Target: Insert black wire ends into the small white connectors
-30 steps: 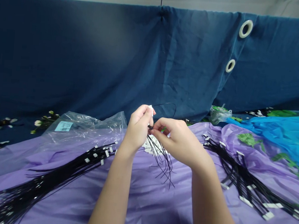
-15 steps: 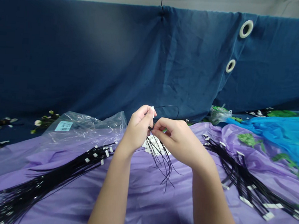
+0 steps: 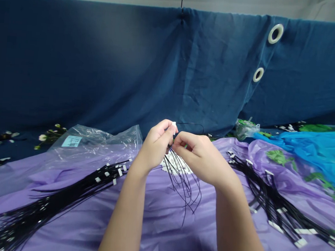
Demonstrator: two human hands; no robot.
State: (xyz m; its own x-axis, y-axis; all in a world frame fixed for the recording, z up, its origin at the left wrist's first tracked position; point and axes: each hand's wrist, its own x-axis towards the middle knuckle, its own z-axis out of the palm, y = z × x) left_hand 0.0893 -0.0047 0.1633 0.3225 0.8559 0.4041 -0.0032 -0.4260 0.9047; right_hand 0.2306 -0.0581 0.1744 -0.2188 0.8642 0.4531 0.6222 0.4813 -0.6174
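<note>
Pinching black strands (image 3: 172, 153), two hands (image 3: 153, 147) (image 3: 200, 155), one white tag (image 3: 174, 127)

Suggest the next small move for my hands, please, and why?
Perhaps the right hand should gently separate one strand: several thin black flexible strands hang crossed beneath its fingertips, while the left hand pinches a small white flat piece.

Hands: two, left hand (image 3: 153, 150) and right hand (image 3: 204, 159). Bunches of black strands: three, namely left bundle (image 3: 63, 194), right bundle (image 3: 275, 196) and middle bunch (image 3: 176, 168); strands too dense to count. White tab (image 3: 174, 128) at the left fingers: one. White rings: two, upper ring (image 3: 270, 37) and lower ring (image 3: 254, 76). Blue label (image 3: 72, 141): one. Blue curtain (image 3: 103, 58): one. Purple sheet (image 3: 170, 234): one.
</note>
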